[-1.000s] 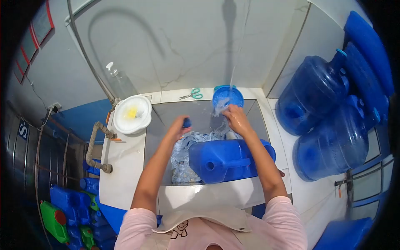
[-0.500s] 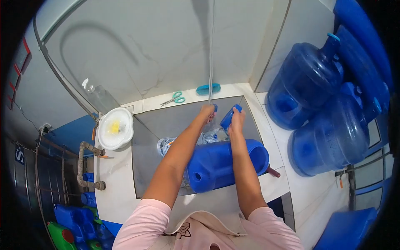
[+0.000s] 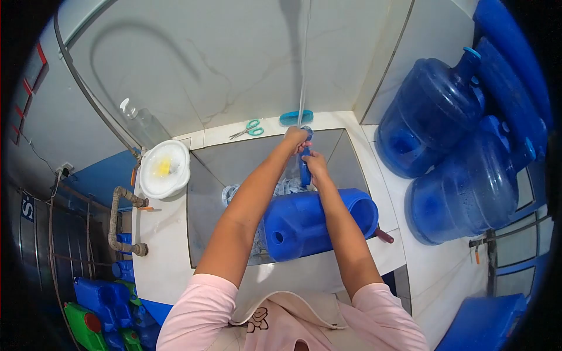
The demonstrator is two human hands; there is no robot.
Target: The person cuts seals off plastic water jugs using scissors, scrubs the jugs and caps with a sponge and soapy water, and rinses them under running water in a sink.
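Note:
My left hand [image 3: 296, 139] is closed on a small blue piece [image 3: 308, 133] at the stream of water [image 3: 302, 88]; its exact kind is unclear. Just below, my right hand [image 3: 317, 167] grips a blue lid [image 3: 304, 168], seen nearly edge-on. The two hands almost touch. Beneath my forearms a large blue plastic container [image 3: 298, 225] lies on its side across the sink [image 3: 205, 175], its wide round mouth facing right. Clear plastic items [image 3: 288, 186] lie behind it in the sink, partly hidden by my left arm.
A white basin [image 3: 182, 175] with suds and a yellow sponge [image 3: 162, 168] stands at left. Scissors [image 3: 253, 128] and a teal brush [image 3: 295, 118] lie on the back ledge. Large blue water jugs [image 3: 427, 117] crowd the right side. A dark red handle [image 3: 384, 236] sticks out beside the container.
My right hand has moved left and turned the blue lid edge-on, close to my left hand. My left hand has risen slightly into the water stream.

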